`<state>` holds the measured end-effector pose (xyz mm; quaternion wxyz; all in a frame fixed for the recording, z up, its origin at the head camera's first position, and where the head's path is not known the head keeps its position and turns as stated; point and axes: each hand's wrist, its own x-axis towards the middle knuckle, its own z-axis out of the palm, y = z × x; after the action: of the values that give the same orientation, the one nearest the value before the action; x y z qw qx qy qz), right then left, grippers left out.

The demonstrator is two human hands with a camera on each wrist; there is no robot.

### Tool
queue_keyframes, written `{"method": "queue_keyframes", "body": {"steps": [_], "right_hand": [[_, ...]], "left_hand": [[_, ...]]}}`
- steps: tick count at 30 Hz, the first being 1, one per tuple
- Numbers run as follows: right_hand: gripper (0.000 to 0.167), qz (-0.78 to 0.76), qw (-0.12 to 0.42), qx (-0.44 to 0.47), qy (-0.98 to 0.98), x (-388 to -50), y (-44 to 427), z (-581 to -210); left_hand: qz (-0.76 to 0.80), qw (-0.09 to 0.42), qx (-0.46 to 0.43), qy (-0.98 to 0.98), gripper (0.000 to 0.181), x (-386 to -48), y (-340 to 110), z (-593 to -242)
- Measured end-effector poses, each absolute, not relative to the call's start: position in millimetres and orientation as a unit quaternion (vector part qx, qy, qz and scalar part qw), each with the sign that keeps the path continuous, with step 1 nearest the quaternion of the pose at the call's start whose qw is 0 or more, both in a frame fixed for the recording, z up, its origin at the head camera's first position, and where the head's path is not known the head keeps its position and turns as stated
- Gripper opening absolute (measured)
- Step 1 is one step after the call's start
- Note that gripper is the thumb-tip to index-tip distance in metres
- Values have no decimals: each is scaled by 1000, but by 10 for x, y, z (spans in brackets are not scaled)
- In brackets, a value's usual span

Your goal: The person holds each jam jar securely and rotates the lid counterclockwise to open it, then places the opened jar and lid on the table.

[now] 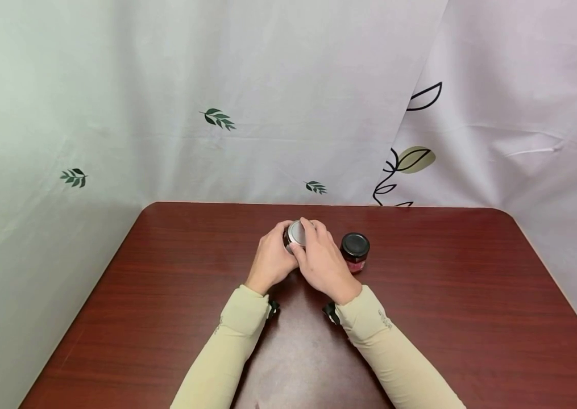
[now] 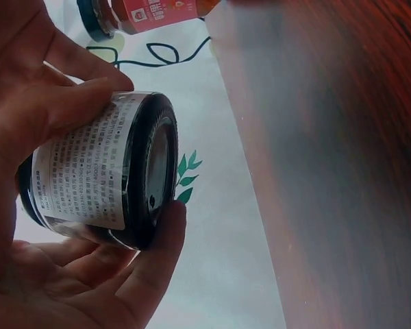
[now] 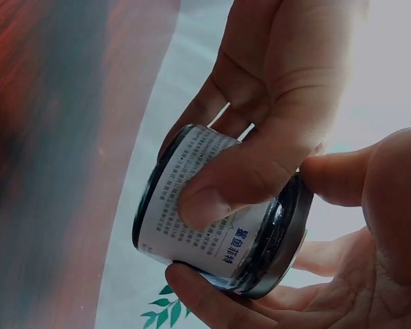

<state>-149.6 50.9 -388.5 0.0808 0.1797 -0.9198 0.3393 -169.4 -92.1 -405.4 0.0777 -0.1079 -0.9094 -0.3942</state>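
Observation:
Both hands meet round a small dark glass jar point(image 1: 297, 234) with a silver lid, above the table near its far side. My left hand point(image 1: 272, 258) grips the jar's body, its thumb across the white printed label point(image 2: 89, 171) in the left wrist view. The jar's base shows there, off the table. From the right, my right hand point(image 1: 325, 261) holds the lid end, with a finger lying over the lid top. In the right wrist view, its fingers bend round the dark lid rim point(image 3: 284, 240).
Just right of the right hand, a second jar point(image 1: 355, 250) with a black lid and red-pink label stands on the reddish-brown table point(image 1: 165, 318). White cloth point(image 1: 278, 85) with leaf prints hangs behind the table and along both sides.

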Motion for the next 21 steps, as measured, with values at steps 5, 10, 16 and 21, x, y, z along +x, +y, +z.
{"method": "queue_keyframes", "body": {"steps": [5, 10, 16, 21], "right_hand": [[57, 328, 105, 182, -921, -1506, 506, -3867], [57, 318, 116, 180, -924, -1507, 504, -3833], [56, 313, 129, 176, -924, -1508, 508, -3814], [56, 310, 135, 170, -926, -1513, 516, -3815]], "left_hand": [[-388, 85, -117, -910, 63, -1692, -929, -4050], [-390, 87, -115, -909, 65, -1690, -945, -4054], [-383, 94, -115, -912, 65, -1690, -938, -4049], [-376, 97, -119, -914, 64, -1683, -928, -4046]]}}
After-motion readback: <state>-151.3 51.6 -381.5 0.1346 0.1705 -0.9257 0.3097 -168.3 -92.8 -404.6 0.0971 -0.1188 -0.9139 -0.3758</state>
